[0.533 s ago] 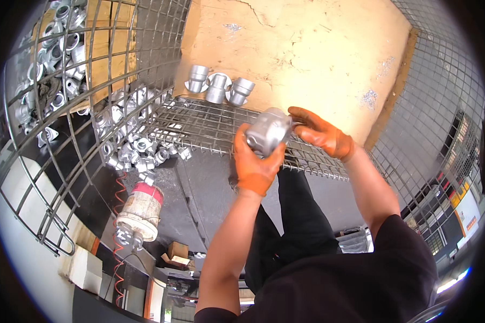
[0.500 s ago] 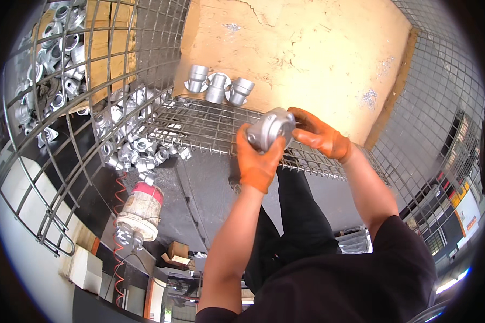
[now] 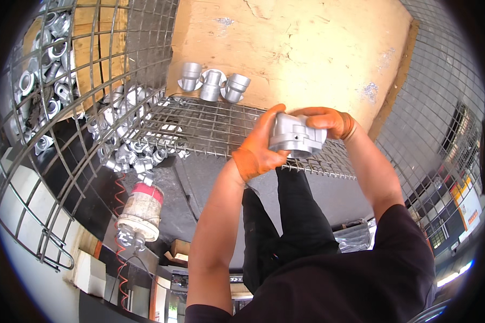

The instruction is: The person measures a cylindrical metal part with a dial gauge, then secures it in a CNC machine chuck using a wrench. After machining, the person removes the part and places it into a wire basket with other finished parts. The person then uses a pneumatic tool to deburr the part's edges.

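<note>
Fingers of the orange-gloved left hand (image 3: 257, 149) clasp the left side of a metal casting (image 3: 296, 137); those of the right hand (image 3: 333, 123) bend over its upper right (some fingertips are hidden). The casting is held in front of wire mesh (image 3: 202, 116). Beyond, three silver fittings (image 3: 212, 85) sit on a tan board (image 3: 307, 59).

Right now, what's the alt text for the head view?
A person's orange-gloved left hand and right hand hold a silver metal part at the near side of a wire cage. Inside, three silver pieces sit in a row on a tan board. To the left are heaped metal fittings and a grimy bucket.
</note>
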A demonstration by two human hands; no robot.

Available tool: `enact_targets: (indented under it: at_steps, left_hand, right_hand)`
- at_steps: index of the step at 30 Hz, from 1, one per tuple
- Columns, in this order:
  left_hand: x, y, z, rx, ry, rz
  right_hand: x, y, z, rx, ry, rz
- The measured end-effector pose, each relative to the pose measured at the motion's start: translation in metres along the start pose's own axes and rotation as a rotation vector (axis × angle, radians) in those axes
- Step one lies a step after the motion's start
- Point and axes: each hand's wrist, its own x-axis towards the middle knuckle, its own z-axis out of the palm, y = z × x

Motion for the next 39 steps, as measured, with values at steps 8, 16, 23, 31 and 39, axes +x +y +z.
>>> enact_targets:
  at_steps: [8, 16, 23, 31, 39]
  left_hand:
    - [-0.029, -0.02, -0.015, 0.415, 0.598, -0.054]
    - [-0.194, -0.06, 0.024, 0.533, 0.979, -0.043]
    - [-0.349, -0.146, 0.089, 0.354, 1.139, -0.55]
    - [-0.479, -0.235, 0.183, 0.271, 1.099, -0.828]
    - [-0.753, -0.361, 0.355, 0.079, 1.338, -1.085]
  right_hand:
    - [0.076, 0.026, -0.045, -0.696, 0.561, 0.281]
    - [0.246, 0.116, -0.069, -0.461, 1.508, 0.393]
    - [0.256, 0.124, -0.063, -0.774, 1.383, 0.41]
    - [0.224, 0.122, -0.167, -1.891, 0.682, 0.48]
    - [0.138, 0.153, 0.05, -2.429, 0.945, -0.062]
